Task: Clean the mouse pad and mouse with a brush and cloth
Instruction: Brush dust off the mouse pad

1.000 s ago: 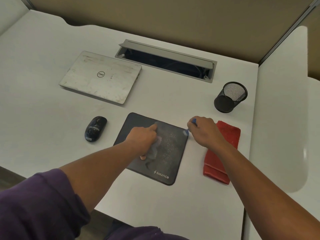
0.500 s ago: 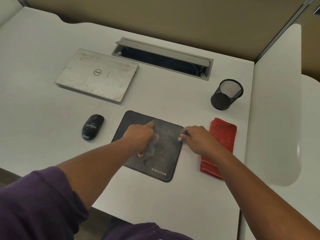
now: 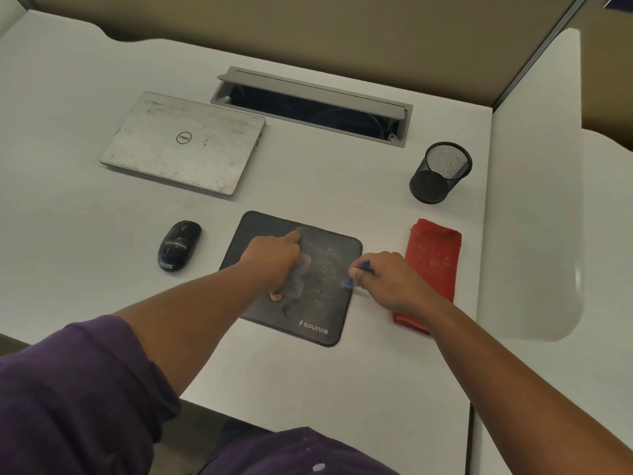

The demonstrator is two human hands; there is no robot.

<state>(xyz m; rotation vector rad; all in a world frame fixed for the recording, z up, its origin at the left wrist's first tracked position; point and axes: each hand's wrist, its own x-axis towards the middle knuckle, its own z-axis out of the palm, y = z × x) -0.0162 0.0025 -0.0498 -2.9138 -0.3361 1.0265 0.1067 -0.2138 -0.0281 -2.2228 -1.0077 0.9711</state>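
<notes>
Dusty black mouse (image 3: 178, 245) lies on the desk (image 3: 68, 200), left of the left hand (image 3: 274, 260). That hand presses flat on the mouse pad (image 3: 329, 269), fingers spread. White specks lie between the hands. Right hand (image 3: 387, 279) at the pad's right edge pinches a blue brush (image 3: 358, 273). Red cloth (image 3: 433, 258) lies folded just right of it.

Left hand (image 3: 274, 258) pressing dusty mouse pad (image 3: 329, 310), right hand (image 3: 390, 279) gripping blue brush (image 3: 358, 274) at its edge
</notes>
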